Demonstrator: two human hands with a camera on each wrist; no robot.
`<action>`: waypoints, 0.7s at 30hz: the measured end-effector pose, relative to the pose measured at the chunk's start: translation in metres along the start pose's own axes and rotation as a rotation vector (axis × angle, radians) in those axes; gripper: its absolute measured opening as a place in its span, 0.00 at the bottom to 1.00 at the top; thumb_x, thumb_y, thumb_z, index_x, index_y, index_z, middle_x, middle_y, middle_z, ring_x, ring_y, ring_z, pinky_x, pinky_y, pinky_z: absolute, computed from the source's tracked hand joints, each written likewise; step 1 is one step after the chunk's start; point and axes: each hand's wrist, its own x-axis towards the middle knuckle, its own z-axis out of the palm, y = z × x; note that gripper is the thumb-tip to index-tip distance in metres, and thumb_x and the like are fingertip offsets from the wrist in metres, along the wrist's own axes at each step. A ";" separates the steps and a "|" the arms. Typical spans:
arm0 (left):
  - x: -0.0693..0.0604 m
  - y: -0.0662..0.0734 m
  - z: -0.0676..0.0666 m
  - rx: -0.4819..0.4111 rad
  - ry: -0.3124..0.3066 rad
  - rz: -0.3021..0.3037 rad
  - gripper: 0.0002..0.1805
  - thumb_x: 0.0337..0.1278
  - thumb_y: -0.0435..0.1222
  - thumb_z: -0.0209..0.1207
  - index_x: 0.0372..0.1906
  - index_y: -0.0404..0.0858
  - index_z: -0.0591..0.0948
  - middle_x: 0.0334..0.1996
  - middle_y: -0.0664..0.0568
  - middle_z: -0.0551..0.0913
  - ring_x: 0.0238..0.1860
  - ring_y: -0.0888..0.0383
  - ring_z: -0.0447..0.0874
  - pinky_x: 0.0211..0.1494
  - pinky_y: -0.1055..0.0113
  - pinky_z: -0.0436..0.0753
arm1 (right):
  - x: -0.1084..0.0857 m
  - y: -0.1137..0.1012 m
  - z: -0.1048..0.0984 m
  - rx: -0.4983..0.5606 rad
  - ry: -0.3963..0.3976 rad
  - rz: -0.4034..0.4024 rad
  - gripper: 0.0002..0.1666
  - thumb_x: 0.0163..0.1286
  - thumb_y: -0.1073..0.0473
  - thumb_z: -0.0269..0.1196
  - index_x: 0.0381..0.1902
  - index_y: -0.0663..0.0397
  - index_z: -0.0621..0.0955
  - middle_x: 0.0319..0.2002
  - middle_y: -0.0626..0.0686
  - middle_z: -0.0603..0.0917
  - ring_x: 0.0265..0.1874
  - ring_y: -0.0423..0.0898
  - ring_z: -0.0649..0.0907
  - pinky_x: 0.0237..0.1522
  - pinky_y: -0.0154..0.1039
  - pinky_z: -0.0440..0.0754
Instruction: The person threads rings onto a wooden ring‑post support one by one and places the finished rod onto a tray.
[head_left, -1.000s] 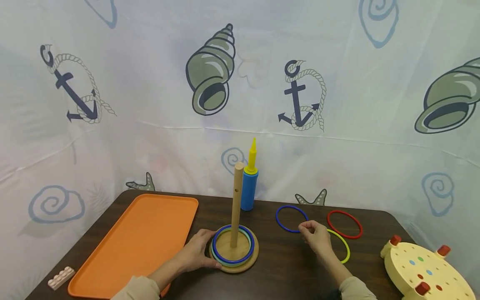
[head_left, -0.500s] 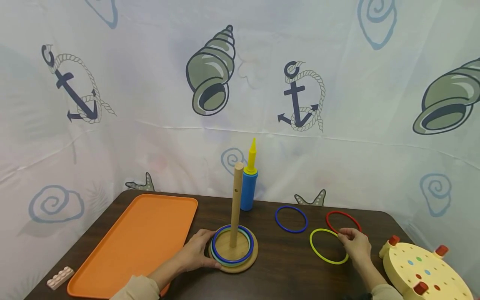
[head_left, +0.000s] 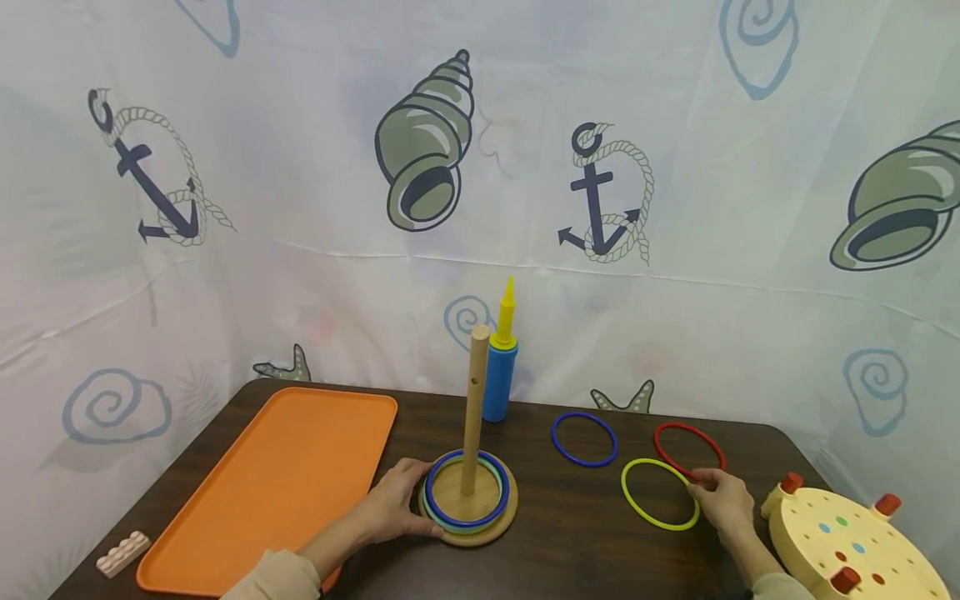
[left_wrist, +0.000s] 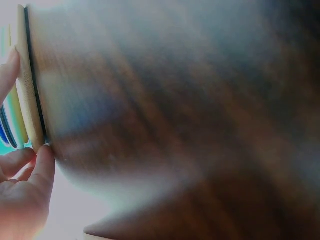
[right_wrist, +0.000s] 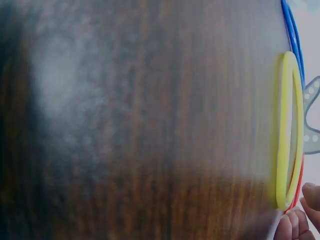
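Holding a wooden peg stand (head_left: 474, 417), left hand (head_left: 393, 504) grip clamped on its base, right hand (head_left: 726, 502) by the red ring (head_left: 673, 424) and yellow ring (head_left: 624, 485) on the counter (head_left: 585, 533), cannot tell whether it pinches.

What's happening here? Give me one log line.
left hand: holds wooden base; right hand: at yellow ring and red ring, grip unclear; peg: stacked rings around it; table: loose blue ring
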 end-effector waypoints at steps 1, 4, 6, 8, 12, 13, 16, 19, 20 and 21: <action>0.000 0.000 0.000 -0.002 -0.001 0.000 0.50 0.32 0.49 0.76 0.62 0.28 0.69 0.57 0.39 0.69 0.58 0.40 0.66 0.59 0.41 0.68 | 0.000 0.000 0.000 -0.008 -0.004 0.000 0.18 0.59 0.66 0.62 0.45 0.74 0.78 0.34 0.64 0.83 0.39 0.61 0.78 0.38 0.50 0.70; 0.000 0.000 0.000 -0.007 -0.006 -0.004 0.50 0.32 0.50 0.75 0.62 0.28 0.69 0.57 0.39 0.69 0.58 0.40 0.66 0.59 0.41 0.68 | 0.001 0.001 0.001 -0.026 -0.018 -0.005 0.18 0.59 0.66 0.63 0.45 0.74 0.78 0.36 0.66 0.82 0.40 0.62 0.78 0.39 0.52 0.70; 0.000 0.000 0.000 -0.007 -0.008 -0.006 0.50 0.32 0.50 0.75 0.62 0.28 0.69 0.57 0.39 0.69 0.59 0.40 0.66 0.59 0.41 0.68 | 0.001 0.001 0.001 -0.041 -0.025 -0.011 0.18 0.58 0.67 0.63 0.45 0.74 0.79 0.36 0.66 0.82 0.40 0.62 0.78 0.38 0.51 0.70; 0.000 0.000 0.000 -0.003 -0.007 -0.007 0.50 0.32 0.50 0.75 0.62 0.28 0.69 0.57 0.39 0.69 0.59 0.40 0.66 0.59 0.41 0.68 | 0.001 0.001 0.001 -0.051 -0.030 -0.015 0.17 0.57 0.67 0.63 0.45 0.73 0.79 0.36 0.66 0.82 0.40 0.63 0.78 0.37 0.51 0.71; 0.000 0.000 0.000 0.003 -0.005 -0.011 0.50 0.32 0.50 0.75 0.62 0.28 0.69 0.57 0.39 0.69 0.59 0.40 0.66 0.59 0.41 0.68 | 0.000 0.000 0.001 -0.084 -0.034 -0.029 0.17 0.56 0.68 0.62 0.44 0.73 0.79 0.36 0.66 0.82 0.39 0.63 0.79 0.34 0.50 0.72; 0.001 0.001 0.000 0.002 -0.006 -0.013 0.50 0.32 0.50 0.75 0.62 0.28 0.69 0.57 0.39 0.69 0.59 0.40 0.66 0.59 0.41 0.68 | 0.000 0.000 0.001 -0.091 -0.032 -0.033 0.17 0.56 0.69 0.62 0.43 0.73 0.79 0.35 0.66 0.82 0.39 0.62 0.79 0.33 0.49 0.72; 0.001 0.001 0.000 0.003 -0.008 -0.021 0.50 0.32 0.50 0.75 0.62 0.28 0.69 0.57 0.39 0.69 0.59 0.40 0.66 0.59 0.41 0.68 | 0.000 0.000 0.001 -0.112 -0.032 -0.042 0.15 0.55 0.69 0.62 0.42 0.72 0.79 0.32 0.63 0.82 0.36 0.60 0.80 0.30 0.47 0.72; 0.000 0.001 0.000 0.002 -0.012 -0.026 0.50 0.32 0.50 0.75 0.62 0.28 0.69 0.58 0.39 0.68 0.59 0.40 0.66 0.59 0.41 0.68 | 0.000 0.000 0.001 -0.126 -0.032 -0.041 0.14 0.55 0.69 0.61 0.41 0.71 0.80 0.30 0.60 0.81 0.34 0.57 0.79 0.28 0.44 0.71; 0.000 0.000 0.000 0.002 -0.013 -0.027 0.50 0.32 0.50 0.76 0.62 0.28 0.69 0.58 0.39 0.68 0.59 0.40 0.66 0.59 0.41 0.68 | 0.000 0.000 0.001 -0.131 -0.031 -0.041 0.14 0.55 0.69 0.61 0.40 0.70 0.80 0.30 0.58 0.81 0.34 0.56 0.79 0.28 0.44 0.71; 0.000 0.000 0.000 0.003 -0.013 -0.026 0.50 0.32 0.50 0.76 0.62 0.28 0.69 0.58 0.39 0.68 0.59 0.40 0.66 0.59 0.42 0.68 | 0.000 0.000 0.001 -0.134 -0.028 -0.040 0.13 0.55 0.69 0.61 0.40 0.70 0.80 0.29 0.58 0.81 0.34 0.56 0.79 0.28 0.43 0.70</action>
